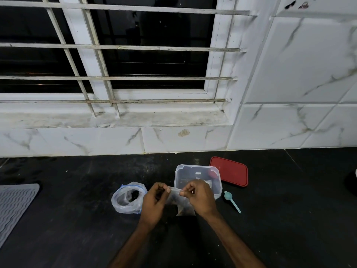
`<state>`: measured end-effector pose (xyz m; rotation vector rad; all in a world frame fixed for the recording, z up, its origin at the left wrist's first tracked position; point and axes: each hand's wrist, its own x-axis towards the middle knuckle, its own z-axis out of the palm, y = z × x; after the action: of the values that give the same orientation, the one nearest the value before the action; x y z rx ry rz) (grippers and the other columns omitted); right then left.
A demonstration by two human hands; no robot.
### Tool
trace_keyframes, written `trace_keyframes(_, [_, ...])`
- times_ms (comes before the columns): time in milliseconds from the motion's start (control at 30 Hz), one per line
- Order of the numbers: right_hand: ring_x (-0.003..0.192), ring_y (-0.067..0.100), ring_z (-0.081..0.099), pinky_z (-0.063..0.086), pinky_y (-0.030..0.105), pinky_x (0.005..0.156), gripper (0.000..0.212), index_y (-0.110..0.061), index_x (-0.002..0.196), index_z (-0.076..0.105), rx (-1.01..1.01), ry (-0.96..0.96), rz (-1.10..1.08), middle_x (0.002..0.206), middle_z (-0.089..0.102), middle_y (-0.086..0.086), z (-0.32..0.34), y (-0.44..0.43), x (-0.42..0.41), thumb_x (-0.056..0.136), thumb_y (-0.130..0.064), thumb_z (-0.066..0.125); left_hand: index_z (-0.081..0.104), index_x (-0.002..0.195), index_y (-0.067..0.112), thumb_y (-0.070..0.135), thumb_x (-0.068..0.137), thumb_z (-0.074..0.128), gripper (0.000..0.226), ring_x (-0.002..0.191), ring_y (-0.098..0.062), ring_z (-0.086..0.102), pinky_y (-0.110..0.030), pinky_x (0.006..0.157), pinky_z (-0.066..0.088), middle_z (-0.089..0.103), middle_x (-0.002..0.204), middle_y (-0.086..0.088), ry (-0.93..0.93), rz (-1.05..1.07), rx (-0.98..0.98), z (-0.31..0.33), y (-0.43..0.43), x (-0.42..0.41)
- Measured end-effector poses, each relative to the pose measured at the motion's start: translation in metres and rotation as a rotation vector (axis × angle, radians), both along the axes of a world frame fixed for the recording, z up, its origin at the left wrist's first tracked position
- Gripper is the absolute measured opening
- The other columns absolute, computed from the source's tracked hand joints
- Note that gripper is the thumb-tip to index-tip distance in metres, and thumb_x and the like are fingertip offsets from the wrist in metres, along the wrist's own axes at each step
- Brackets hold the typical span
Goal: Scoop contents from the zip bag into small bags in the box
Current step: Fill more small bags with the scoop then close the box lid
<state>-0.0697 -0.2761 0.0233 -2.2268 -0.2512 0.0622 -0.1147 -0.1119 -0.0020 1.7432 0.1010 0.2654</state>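
Note:
A small clear bag (178, 200) with dark contents hangs between my hands above the black counter. My left hand (154, 202) pinches its top edge at the left end, and my right hand (199, 198) pinches the same edge at the right end. Just behind them stands a clear plastic box (199, 171) with small bags inside. To the left sits the zip bag (128, 198), open with its rim rolled down and dark contents showing. A teal scoop (232, 202) lies on the counter right of the box.
A red lid (229, 171) lies flat behind and right of the box. A grey ribbed mat (13, 206) covers the counter's left edge. A white marble-tiled wall (289, 113) and a barred window (116, 55) rise behind the black counter (77, 229).

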Motion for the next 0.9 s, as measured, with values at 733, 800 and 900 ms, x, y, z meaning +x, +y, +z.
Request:
trace_keyframes(733, [0.078,-0.001,0.063,0.047,0.012,0.072,0.002,-0.012,0.083,0.073,0.198,0.035,0.004,0.082,0.070,-0.009,0.003,-0.032,0.013,0.083,-0.014,0.075,0.065,0.105,0.005,0.002,0.086,0.068,0.019,0.094,-0.018,0.071,-0.024,0.079,0.055,0.074,0.100,-0.008,0.072,-0.064,-0.191,0.007,-0.016,0.003])
trace_keyframes(800, [0.080,-0.001,0.063,0.045,0.010,0.072,0.003,-0.016,0.084,0.072,0.197,0.053,0.035,0.084,0.070,-0.009,0.000,-0.037,0.011,0.085,-0.018,0.074,0.066,0.100,0.003,-0.001,0.086,0.066,0.014,0.091,-0.021,0.071,-0.025,0.076,0.057,0.074,0.095,-0.010,0.067,-0.026,-0.211,0.008,-0.019,-0.001])
trace_keyframes(900, [0.083,0.002,0.061,0.043,0.011,0.072,0.003,-0.019,0.088,0.070,0.143,0.047,0.089,0.088,0.068,-0.009,-0.007,-0.046,0.003,0.086,-0.021,0.072,0.065,0.094,0.001,0.002,0.087,0.066,0.007,0.090,-0.029,0.070,-0.037,0.079,0.059,0.071,0.092,-0.014,0.072,-0.015,-0.187,0.005,-0.023,-0.009])
